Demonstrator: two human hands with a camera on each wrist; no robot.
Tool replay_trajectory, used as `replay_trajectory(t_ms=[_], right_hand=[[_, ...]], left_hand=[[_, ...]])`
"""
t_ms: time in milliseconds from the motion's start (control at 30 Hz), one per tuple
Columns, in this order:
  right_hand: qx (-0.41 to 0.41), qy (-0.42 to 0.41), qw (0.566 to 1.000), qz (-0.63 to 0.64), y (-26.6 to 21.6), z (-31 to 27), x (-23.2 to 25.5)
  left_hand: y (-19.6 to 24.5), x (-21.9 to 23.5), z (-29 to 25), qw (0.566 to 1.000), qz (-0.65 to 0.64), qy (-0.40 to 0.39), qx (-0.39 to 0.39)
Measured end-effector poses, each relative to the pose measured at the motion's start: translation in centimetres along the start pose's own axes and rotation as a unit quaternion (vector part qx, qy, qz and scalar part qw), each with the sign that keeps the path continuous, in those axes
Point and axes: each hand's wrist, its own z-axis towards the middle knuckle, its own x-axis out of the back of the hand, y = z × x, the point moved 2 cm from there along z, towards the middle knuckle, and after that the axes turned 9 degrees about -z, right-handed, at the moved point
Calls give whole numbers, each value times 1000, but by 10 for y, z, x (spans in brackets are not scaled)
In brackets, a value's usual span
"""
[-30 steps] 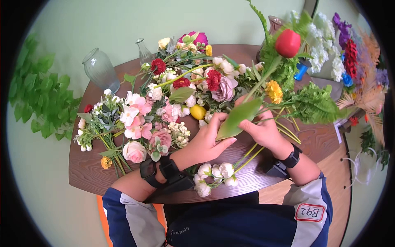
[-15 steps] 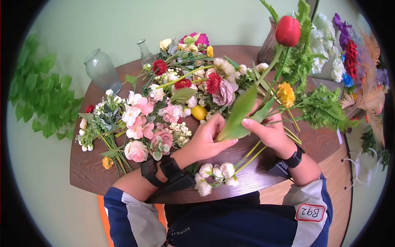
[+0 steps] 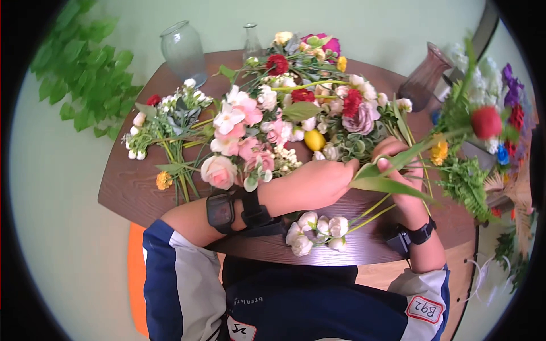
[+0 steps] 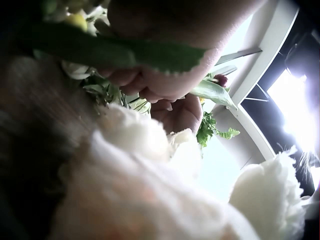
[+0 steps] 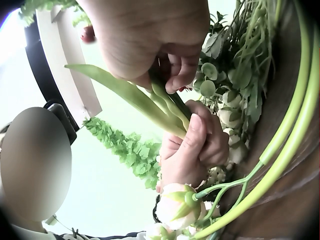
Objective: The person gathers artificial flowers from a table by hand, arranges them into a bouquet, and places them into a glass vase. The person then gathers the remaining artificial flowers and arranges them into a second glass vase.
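Note:
A red tulip with long green leaves lies tilted toward the right in the head view, its bloom blurred. My left hand pinches the lower end of its leaves and stem, thumb on top, as the right wrist view shows at the hand. Curled round the stem higher up is my right hand, beside a yellow flower and fern leaves. In the right wrist view the right hand partly hides the stem. White blooms cover much of the left wrist view.
Pink, white and red flowers spread over the brown table, with a lemon among them. White buds lie near the front edge. Glass vases and a darker vase stand behind.
The tulip has tipped over to the right and lower. The head view has shifted, so the table's contents appear further right. Both hands still hold the stem and leaves.

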Motion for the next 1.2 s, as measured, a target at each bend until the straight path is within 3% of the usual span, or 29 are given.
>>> replay_trajectory(t_ms=[133,367,433,1200], right_hand=[[-38,23,999,-8,1,-3,-4],[-35,27,999,-17,-1,-1,-3],[-46,-4,999,-19,-1,-1,-3],[-44,-15,999,-25,4,-1,-5]], left_hand=[[0,-3,-4,999,17,44,-23],[-1,-4,-2,999,-22,27,6],[0,-2,-2,999,-46,6,20],[-5,-9,-3,999,-24,21,21]])
